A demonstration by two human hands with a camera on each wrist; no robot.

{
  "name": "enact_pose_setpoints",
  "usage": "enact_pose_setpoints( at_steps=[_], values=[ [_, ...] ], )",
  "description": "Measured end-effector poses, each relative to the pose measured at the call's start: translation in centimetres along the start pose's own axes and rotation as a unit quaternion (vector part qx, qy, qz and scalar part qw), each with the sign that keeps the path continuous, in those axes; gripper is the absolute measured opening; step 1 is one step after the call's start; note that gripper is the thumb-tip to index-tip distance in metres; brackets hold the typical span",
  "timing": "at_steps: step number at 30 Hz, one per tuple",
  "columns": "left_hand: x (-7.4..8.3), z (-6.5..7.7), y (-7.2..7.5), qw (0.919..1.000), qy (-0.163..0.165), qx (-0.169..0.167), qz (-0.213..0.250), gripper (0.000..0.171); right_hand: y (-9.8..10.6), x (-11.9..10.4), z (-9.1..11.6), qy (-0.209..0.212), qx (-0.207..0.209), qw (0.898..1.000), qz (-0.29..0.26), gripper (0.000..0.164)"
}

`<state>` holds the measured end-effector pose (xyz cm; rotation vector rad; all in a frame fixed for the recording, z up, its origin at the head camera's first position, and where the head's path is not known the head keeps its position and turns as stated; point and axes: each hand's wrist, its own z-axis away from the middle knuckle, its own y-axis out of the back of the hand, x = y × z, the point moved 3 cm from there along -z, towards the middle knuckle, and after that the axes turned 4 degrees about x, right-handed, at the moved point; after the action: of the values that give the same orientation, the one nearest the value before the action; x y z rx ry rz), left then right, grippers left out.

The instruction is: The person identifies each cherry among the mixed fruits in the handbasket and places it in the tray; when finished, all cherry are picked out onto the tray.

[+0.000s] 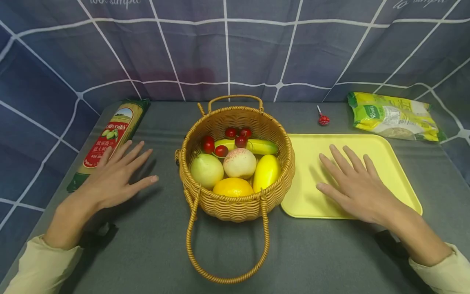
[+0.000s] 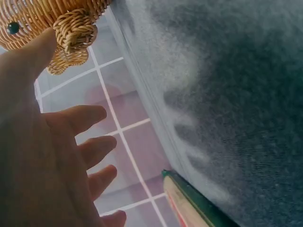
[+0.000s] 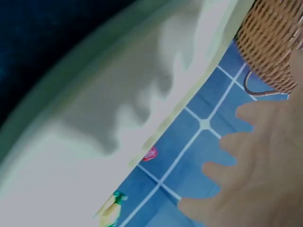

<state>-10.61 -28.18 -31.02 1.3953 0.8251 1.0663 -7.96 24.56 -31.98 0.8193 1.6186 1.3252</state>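
Observation:
Spread fingers mark my left hand (image 1: 114,177), which hovers palm down beside a pasta packet (image 1: 110,136) with a red label and holds nothing. My right hand (image 1: 354,188), fingers likewise spread, hangs over a yellow tray (image 1: 301,175), its shadow falling on the tray. Between the hands stands a wicker basket (image 1: 238,208). Inside it are a green pear (image 1: 207,170), a pale peach (image 1: 240,163), a yellow mango (image 1: 267,171), a lemon (image 1: 233,187), a banana (image 1: 262,146) and several red cherries (image 1: 208,144). One basket handle (image 1: 227,280) lies folded toward me.
A red lollipop (image 1: 323,119) lies behind the tray. At the back right is a yellow-green Knorr packet (image 1: 394,116), close to the tray's far corner. A blue checked cloth (image 1: 253,53) rises behind the grey table (image 1: 154,245).

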Motion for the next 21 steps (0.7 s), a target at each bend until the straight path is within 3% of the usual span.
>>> enact_pose_setpoints(
  at_steps=[3, 6, 10, 13, 16, 18, 20, 21],
  values=[
    [0.4, -0.1, 0.7, 0.9985, -0.02, 0.042, 0.027, 0.076, 1.0, -0.7, -0.5, 0.023, 0.041, 0.999, -0.018, 0.072],
    [1.2, -0.1, 1.7, 0.9878, -0.038, 0.113, 0.1, 0.067, 2.8, -1.9, -1.2, 0.047, 0.117, 0.991, -0.053, 0.067],
    [2.9, -0.2, 2.8, 0.9547, -0.065, 0.191, 0.219, 0.059, 5.1, -4.0, -2.4, 0.098, 0.238, 0.961, -0.102, 0.053],
    [4.3, -0.8, 3.3, 0.9249, -0.098, 0.208, 0.303, 0.06, 6.4, -5.7, -3.5, 0.146, 0.289, 0.936, -0.141, 0.046],
    [5.6, -1.6, 3.6, 0.8905, -0.141, 0.196, 0.386, 0.062, 7.2, -7.7, -5.0, 0.18, 0.277, 0.926, -0.182, 0.036],
    [6.3, -2.2, 3.7, 0.8703, -0.164, 0.175, 0.43, 0.061, 7.4, -8.8, -6.1, 0.194, 0.249, 0.927, -0.202, 0.035],
    [6.9, -2.8, 3.8, 0.8563, -0.186, 0.155, 0.456, 0.06, 7.4, -9.7, -7.3, 0.201, 0.212, 0.933, -0.209, 0.035],
    [7.1, -3.1, 3.8, 0.8536, -0.192, 0.144, 0.462, 0.06, 7.4, -10.1, -8.0, 0.203, 0.192, 0.937, -0.212, 0.033]
  ],
)
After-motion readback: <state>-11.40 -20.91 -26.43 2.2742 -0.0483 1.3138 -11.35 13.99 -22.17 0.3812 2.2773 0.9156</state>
